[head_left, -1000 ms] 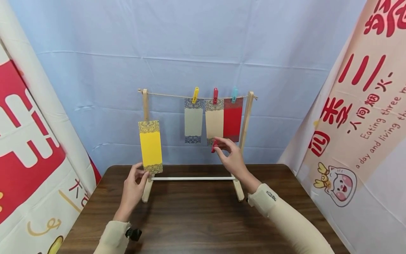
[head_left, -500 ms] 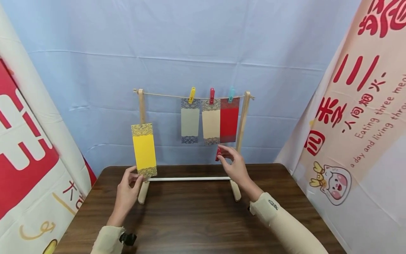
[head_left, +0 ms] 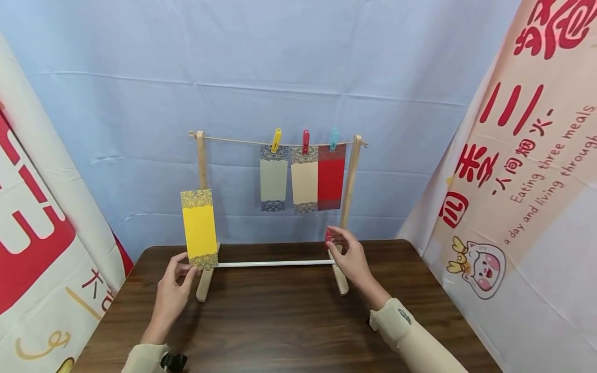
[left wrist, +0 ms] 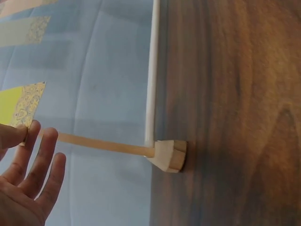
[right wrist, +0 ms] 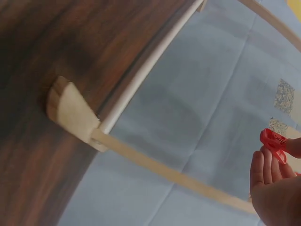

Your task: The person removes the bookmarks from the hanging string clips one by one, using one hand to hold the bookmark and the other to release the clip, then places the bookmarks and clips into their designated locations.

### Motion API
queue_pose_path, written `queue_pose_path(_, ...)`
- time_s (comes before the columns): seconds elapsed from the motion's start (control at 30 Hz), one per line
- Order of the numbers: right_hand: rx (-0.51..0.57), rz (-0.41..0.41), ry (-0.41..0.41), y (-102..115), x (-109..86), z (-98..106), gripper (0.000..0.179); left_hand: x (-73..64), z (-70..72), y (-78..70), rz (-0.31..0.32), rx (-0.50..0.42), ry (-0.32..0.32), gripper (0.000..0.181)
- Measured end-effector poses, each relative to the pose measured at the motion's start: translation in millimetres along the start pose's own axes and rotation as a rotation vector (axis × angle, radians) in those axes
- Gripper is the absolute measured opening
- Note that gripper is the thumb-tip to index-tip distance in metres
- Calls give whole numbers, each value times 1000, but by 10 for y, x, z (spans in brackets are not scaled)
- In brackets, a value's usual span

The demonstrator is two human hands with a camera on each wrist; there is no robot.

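Note:
In the head view my left hand (head_left: 173,290) pinches the bottom edge of a yellow card (head_left: 200,230) with lacy patterned ends; the card stands upright before the rack's left post. The left wrist view shows thumb and forefinger on the patterned end of the yellow card (left wrist: 26,106). A red clothespin (right wrist: 273,141) is pinched between the thumb and fingers of my right hand (head_left: 351,259), below the hanging red card (head_left: 331,178). Grey (head_left: 272,178) and beige cards (head_left: 304,181) hang beside it on the string (head_left: 238,140).
Yellow (head_left: 276,141), red (head_left: 306,142) and teal clothespins (head_left: 333,140) sit on the string of the wooden rack (head_left: 351,181). A white rod (head_left: 275,263) joins its feet on the dark wooden table (head_left: 270,321). Behind hangs a blue cloth (head_left: 280,62), with printed banners at both sides.
My right hand has lowered with the red clothespin, from in front of the hanging cards to below them. The left hand and yellow card have sunk slightly. The whole view has shifted.

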State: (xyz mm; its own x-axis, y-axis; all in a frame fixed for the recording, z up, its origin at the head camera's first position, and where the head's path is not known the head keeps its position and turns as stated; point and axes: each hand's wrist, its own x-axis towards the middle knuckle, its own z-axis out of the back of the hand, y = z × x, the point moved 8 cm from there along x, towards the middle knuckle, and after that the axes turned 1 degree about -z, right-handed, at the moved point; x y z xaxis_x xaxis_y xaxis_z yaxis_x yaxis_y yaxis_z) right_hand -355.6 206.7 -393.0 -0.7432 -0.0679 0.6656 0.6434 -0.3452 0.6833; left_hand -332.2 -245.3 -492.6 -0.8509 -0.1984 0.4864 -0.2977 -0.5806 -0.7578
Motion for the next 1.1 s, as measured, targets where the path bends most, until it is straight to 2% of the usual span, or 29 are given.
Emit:
queue_pose_path(0.23, -65, 13, -40, -115, -159, 104, 42, -66, 23, 88, 35, 30, 20, 43)
queue_pose_path(0.43, -63, -73, -39, -252, -271, 227, 42, -114, 64, 156, 54, 42, 20, 45)
queue_pose_path(0.6, -68, -128, -62, -494, -366, 302, 40, -160, 121, 234, 81, 71, 21, 45)
queue_pose_path(0.8, -139, -136, -83, -834, -485, 387, 39, -219, 219, 328, 112, 105, 14, 44)
queue_pose_path(1.1, -219, -240, -63, -1036, -594, 580, 39, -270, 285, 395, 76, 102, 18, 43)
